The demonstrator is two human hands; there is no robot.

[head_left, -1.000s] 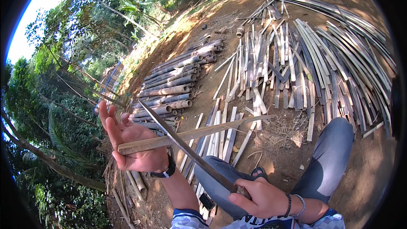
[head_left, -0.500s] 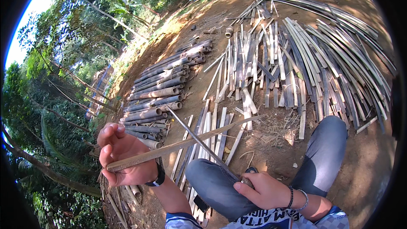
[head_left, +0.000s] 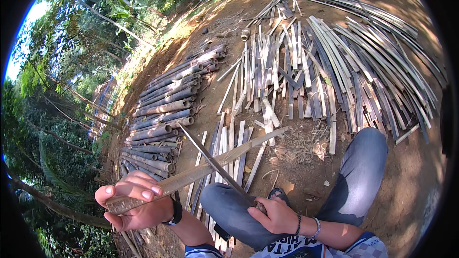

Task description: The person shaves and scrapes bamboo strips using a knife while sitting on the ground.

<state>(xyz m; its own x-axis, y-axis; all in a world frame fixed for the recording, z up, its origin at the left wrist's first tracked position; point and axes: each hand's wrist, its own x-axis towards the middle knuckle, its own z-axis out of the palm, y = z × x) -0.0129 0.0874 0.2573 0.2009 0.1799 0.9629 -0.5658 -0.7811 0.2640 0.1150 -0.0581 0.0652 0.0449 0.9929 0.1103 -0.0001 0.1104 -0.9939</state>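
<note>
My left hand [head_left: 146, 212] holds the near end of a long, flat bamboo strip [head_left: 246, 149], with the fingers laid over its top and the thumb beneath. From there the strip slants up and to the right over my bent knee, its wide face showing. My right hand [head_left: 277, 216] is wrapped around the handle of a long knife [head_left: 228, 177]. The narrow blade points up and left and crosses in front of the strip near its middle. Whether the edge touches the strip, I cannot tell.
Dark bamboo poles [head_left: 165, 107] lie stacked at the left. Many split bamboo strips [head_left: 356, 71] spread over the dirt ground [head_left: 306, 181] ahead and to the right. More loose strips [head_left: 232, 138] lie beyond my knee [head_left: 222, 200]. Trees and undergrowth [head_left: 62, 129] border the far left.
My left fingers have closed over the strip's end, where they were raised and loosely curled. The strip has turned to show more of its wide face. The knife stays across it.
</note>
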